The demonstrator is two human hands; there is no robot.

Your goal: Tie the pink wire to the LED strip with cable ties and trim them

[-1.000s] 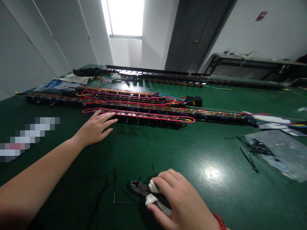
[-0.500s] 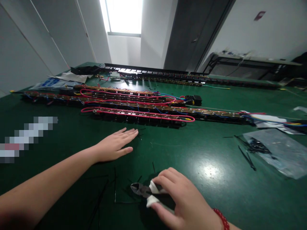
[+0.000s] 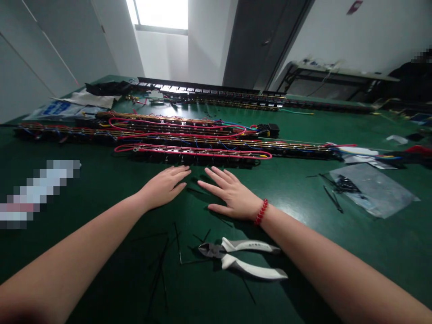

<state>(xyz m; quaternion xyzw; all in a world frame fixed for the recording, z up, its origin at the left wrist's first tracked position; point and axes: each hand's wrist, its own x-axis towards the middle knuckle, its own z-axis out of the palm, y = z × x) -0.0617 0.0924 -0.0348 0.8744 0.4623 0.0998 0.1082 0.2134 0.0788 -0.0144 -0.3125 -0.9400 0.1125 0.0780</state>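
My left hand (image 3: 165,186) is stretched out low over the green table (image 3: 118,270), palm down, holding nothing. To its right, my right hand (image 3: 231,193) has its fingers spread, also bare of any tool. Just beyond both sets of fingertips is the near wiring strip (image 3: 209,153), with a red cable (image 3: 155,146) looped along it. Diagonal cutters (image 3: 251,258) with white handles lie on the table below my right hand, jaws pointing left. Around the cutters are several cut black zip tie pieces (image 3: 180,245). Whether either palm touches the table I cannot tell.
A longer wire-laden strip (image 3: 293,148) runs across the table behind the near one, and another strip (image 3: 236,92) lies farther back. On the right is a clear plastic bag (image 3: 378,189) of black zip ties. Packaging (image 3: 64,108) lies at the far left.
My right hand has let go of the diagonal cutters and moved forward beside my left hand, its fingers spreading. The cutters now lie on the table. The view has tilted slightly down.
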